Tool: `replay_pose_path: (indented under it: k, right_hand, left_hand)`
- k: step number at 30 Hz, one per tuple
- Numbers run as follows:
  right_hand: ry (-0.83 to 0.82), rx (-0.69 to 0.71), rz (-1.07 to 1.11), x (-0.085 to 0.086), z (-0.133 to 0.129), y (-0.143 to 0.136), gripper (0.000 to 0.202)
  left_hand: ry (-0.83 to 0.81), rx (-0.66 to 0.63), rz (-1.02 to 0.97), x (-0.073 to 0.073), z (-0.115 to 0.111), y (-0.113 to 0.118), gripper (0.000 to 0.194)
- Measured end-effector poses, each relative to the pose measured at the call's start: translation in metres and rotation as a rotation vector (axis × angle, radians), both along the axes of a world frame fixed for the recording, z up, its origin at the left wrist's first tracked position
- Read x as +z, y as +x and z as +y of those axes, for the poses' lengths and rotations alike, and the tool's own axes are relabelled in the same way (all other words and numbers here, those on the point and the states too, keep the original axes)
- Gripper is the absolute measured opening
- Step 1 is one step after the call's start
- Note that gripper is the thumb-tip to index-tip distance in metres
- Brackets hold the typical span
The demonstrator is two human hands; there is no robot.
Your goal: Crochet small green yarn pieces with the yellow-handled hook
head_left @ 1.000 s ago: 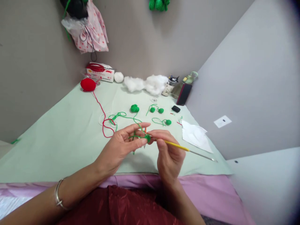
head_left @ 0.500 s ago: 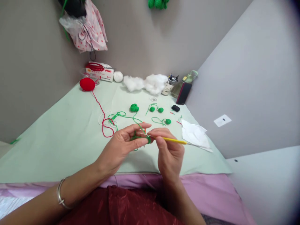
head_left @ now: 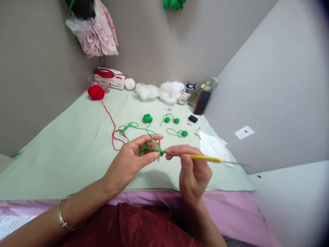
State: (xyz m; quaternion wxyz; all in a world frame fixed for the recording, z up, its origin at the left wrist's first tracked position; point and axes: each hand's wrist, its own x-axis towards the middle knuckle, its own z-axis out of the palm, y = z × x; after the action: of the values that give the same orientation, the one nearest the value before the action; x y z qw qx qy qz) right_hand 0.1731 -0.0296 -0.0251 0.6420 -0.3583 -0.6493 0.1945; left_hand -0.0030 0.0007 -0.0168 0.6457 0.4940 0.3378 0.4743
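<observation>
My left hand [head_left: 140,151] pinches a small piece of green crochet work [head_left: 161,153] between thumb and fingers, with green yarn [head_left: 151,149] running over the fingers. In my right hand [head_left: 194,168] is a crochet hook [head_left: 205,158] with a yellow handle, gripped between thumb and fingers; its metal tip meets the green work. The yarn trails back to a green yarn ball [head_left: 147,118] on the table. Behind my left fingers, an orange-handled tool [head_left: 159,141] with a pointed metal end lies partly hidden.
Small green crocheted balls [head_left: 176,120] with yarn tails lie ahead. Red yarn [head_left: 96,92] sits at the left, beside a white box [head_left: 110,81] with red-handled scissors on it. White stuffing [head_left: 169,92], a pen cup [head_left: 185,95] and a propped phone [head_left: 202,102] line the back; white tissue [head_left: 213,147] lies right.
My right hand has moved right with the hook, drawing its shaft away from my left hand. My left hand has shifted slightly left.
</observation>
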Motion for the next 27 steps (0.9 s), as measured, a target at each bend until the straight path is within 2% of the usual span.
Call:
replay_pose_path:
  k: [4,8,10,13,17,22,27]
  right_hand:
    - [0.191,-0.067,-0.232,-0.003,-0.002,-0.001,0.025]
    - [0.345,-0.188,-0.436,-0.01,-0.002,-0.004,0.023]
    - [0.39,-0.264,-0.519,-0.016,-0.002,-0.005,0.029]
    - [0.394,-0.347,-0.575,-0.022,-0.004,-0.007,0.041]
    - [0.282,-0.253,-0.414,-0.016,-0.004,-0.005,0.038]
    - [0.141,-0.088,-0.202,-0.005,-0.004,-0.002,0.032]
    - [0.018,-0.024,-0.086,-0.008,-0.004,-0.006,0.028]
  left_hand:
    - [0.077,0.093,0.126,0.001,-0.002,0.0,0.034]
    - [0.048,0.116,0.161,0.003,-0.004,0.003,0.046]
    - [-0.005,0.087,0.117,0.004,-0.005,0.004,0.059]
    - [-0.143,-0.044,-0.025,0.005,-0.004,0.003,0.069]
    - [-0.334,-0.21,-0.202,0.005,0.0,0.0,0.067]
    - [-0.306,-0.175,-0.22,0.003,0.003,-0.001,0.064]
    - [-0.275,-0.147,-0.182,0.004,0.002,0.001,0.065]
